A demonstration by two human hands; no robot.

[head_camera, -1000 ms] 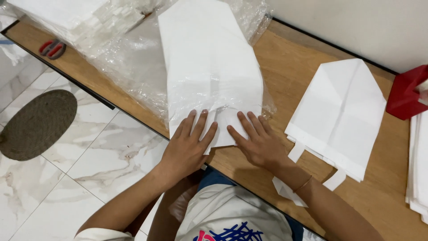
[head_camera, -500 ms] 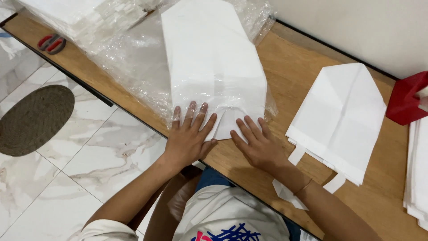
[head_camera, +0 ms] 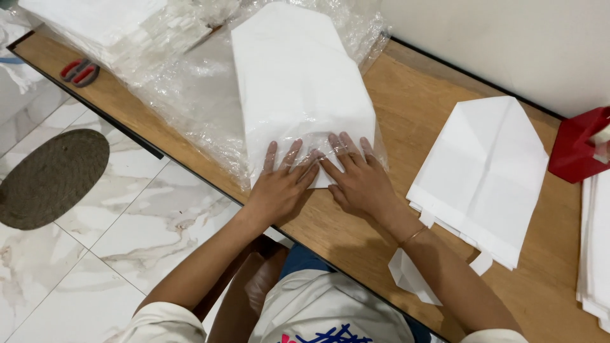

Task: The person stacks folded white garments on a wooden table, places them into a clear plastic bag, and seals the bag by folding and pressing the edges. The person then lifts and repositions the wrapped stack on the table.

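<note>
A person seated at a long wooden desk (head_camera: 406, 121) presses both hands flat on the near end of a stack of folded white paper (head_camera: 298, 82) lying inside a clear plastic wrap (head_camera: 190, 108). The left hand (head_camera: 283, 187) and the right hand (head_camera: 359, 181) lie side by side, touching at the fingertips. The fingers are spread and released, grasping nothing, with their tips under the thin film at the near edge of the stack. The stack sits in the middle of the desk, its far end pointing toward the white wall (head_camera: 495, 44).

To the right, well apart from the hands, lies a second pile of folded white sheets (head_camera: 483, 171) with small tabs at its near edge. A red box (head_camera: 578, 149) stands farther right beside another white pile (head_camera: 597, 254) at the frame's edge. A small folded paper piece (head_camera: 413, 276) lies at the near desk edge by the right forearm.

At far left are more wrapped white stacks (head_camera: 114, 25) and red-handled scissors (head_camera: 79, 71). A dark oval rug (head_camera: 51, 178) lies on the marble floor (head_camera: 127, 235).
</note>
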